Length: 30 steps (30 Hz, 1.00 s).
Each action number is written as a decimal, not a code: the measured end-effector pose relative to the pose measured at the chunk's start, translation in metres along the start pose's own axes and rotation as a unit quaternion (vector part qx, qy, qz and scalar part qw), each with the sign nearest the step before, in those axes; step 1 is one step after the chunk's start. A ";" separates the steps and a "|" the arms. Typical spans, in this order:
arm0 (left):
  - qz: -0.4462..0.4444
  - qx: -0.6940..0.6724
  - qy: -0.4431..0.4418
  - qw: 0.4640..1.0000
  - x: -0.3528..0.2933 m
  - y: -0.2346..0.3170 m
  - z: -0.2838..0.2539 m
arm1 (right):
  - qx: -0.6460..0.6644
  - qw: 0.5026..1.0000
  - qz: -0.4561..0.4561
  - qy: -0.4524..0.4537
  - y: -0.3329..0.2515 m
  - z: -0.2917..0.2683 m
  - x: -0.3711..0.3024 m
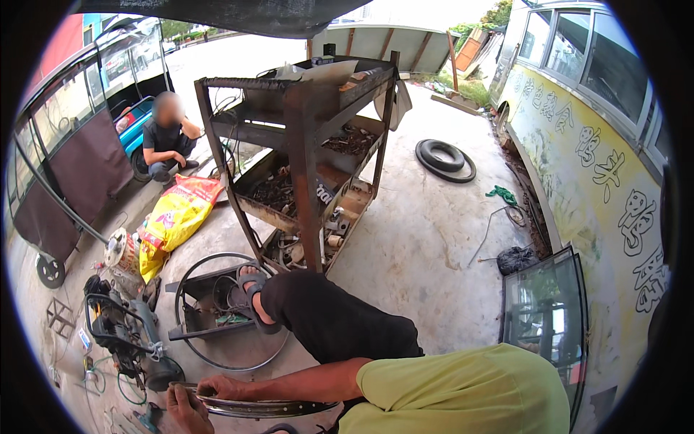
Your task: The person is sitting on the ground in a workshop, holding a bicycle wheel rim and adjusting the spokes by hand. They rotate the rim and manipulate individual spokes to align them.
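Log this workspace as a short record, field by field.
Left hand: at the left end of a metal wheel rim
Right hand: at the rim's left part; exact grip unclear
Centre: rusty metal rack, parts on its shelves
Left of rack: yellow sack; squatting person
Right of rack: black tyre-like rings on the ground

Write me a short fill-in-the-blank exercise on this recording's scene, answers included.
1. The person's bare left hand and bare right hand are both at a curved silver metal wheel ____.
2. The yellow-and-red plastic sack lies on the ____ side of the tall rusty metal rack in the picture.
3. The visible foot wears a grey strapped ____.
4. The dark-framed rectangular glass pane is toward the picture's ____ side.

Missing words: rim; left; sandal; right.
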<state>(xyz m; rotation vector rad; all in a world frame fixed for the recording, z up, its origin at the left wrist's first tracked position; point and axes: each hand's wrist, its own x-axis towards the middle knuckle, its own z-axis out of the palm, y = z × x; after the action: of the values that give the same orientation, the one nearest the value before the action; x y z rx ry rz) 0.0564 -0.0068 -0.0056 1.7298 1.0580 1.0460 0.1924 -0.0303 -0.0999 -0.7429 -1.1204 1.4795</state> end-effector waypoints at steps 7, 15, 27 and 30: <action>-0.252 -0.194 0.060 0.946 -0.002 0.056 0.027 | -0.029 0.999 -0.018 0.006 0.008 -0.014 -0.006; -0.151 -0.248 0.012 0.957 0.005 0.005 0.022 | -0.163 0.980 -0.107 0.049 0.000 -0.020 -0.011; -0.163 -0.281 0.006 0.946 0.000 0.012 0.013 | -0.153 0.982 -0.093 0.055 0.016 -0.010 -0.002; -0.160 -0.281 0.012 0.946 -0.004 0.011 0.011 | -0.180 0.975 -0.116 0.066 0.023 -0.005 -0.001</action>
<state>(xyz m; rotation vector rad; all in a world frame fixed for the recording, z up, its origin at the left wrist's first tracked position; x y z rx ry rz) 0.0680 -0.0160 0.0002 1.0504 0.9029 1.0325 0.1887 -0.0294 -0.1236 -0.9098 -1.3413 1.0281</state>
